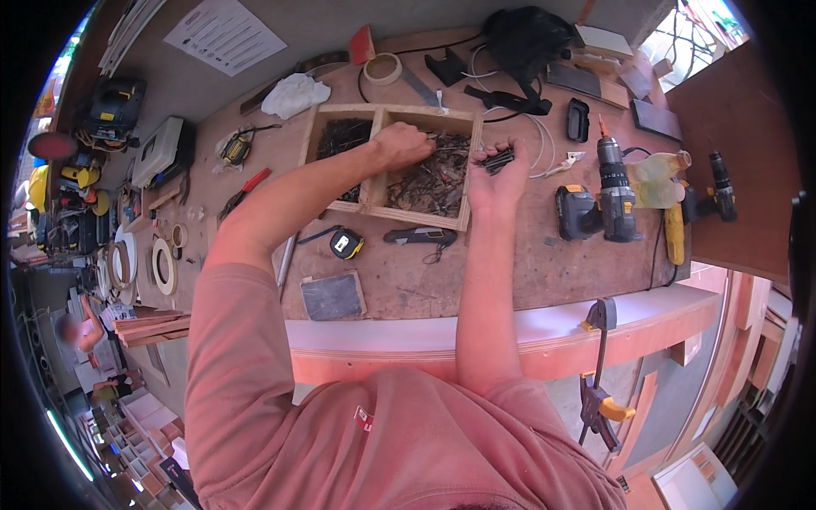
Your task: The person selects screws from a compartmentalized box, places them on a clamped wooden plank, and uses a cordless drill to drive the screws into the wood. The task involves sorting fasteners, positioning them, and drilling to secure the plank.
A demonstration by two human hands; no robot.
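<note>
A two-part wooden box [463, 215] stands on the workbench in front of me. Dark screws or nails [342, 136] fill its left compartment; a mixed heap of small metal fasteners [422, 183] lies in the right one. My left hand [403, 146] reaches over the divider into the right compartment's upper part. Its fingers are curled together, and whatever they pinch is hidden. Just beyond the box's right wall, my right hand [501, 174] is turned palm up with its fingers curled around several dark screws [498, 161].
Near the box lie a tape measure [346, 243], a utility knife [420, 236] and a dark flat block [333, 296]. Cordless drills [615, 191] stand to the right. A clamp [600, 382] grips the bench's front edge. Masking tape [382, 70] and a black bag [529, 42] lie behind.
</note>
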